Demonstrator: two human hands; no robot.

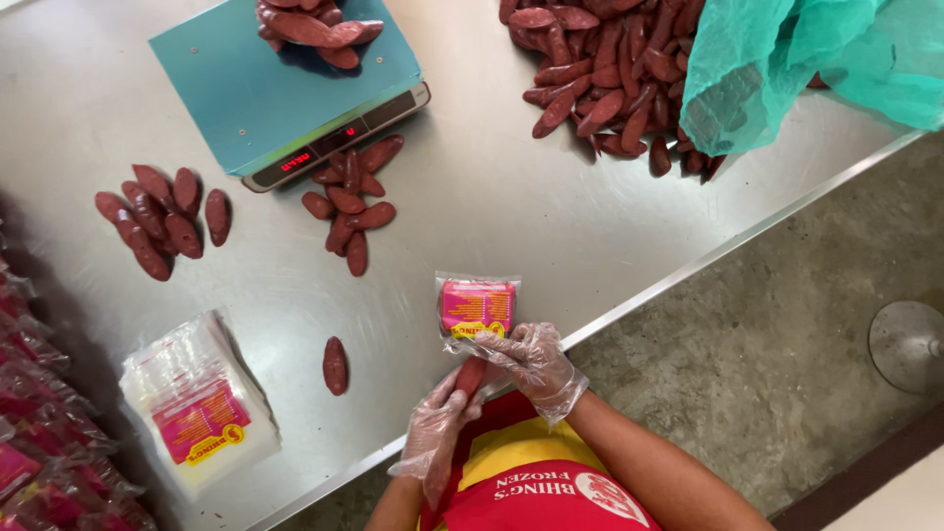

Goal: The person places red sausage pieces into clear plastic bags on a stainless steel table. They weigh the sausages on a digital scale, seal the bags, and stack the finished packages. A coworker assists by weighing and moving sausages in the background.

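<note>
1. The right hand (pixel 536 362), in a clear plastic glove, pinches the lower edge of a small clear pouch (pixel 477 307) with a pink label; its fingers are closed on the plastic at the pouch's mouth.
2. The left hand (pixel 438 418), also gloved, has its fingers wrapped around a dark red sausage (pixel 470 377), whose upper end points into the pouch opening, just below the right fingers.
3. The pouch lies flat on the steel table (pixel 551 216), close to its near edge.
4. A single sausage (pixel 335 365) lies left of the hands, well apart from them.
5. A stack of empty pouches (pixel 202 408) sits further left.
6. A teal scale (pixel 285 88) carries several sausages, with more loose ones grouped just in front of it.
7. A large heap of sausages (pixel 610 69) lies at the far right, partly under green netting (pixel 796 59).
</note>
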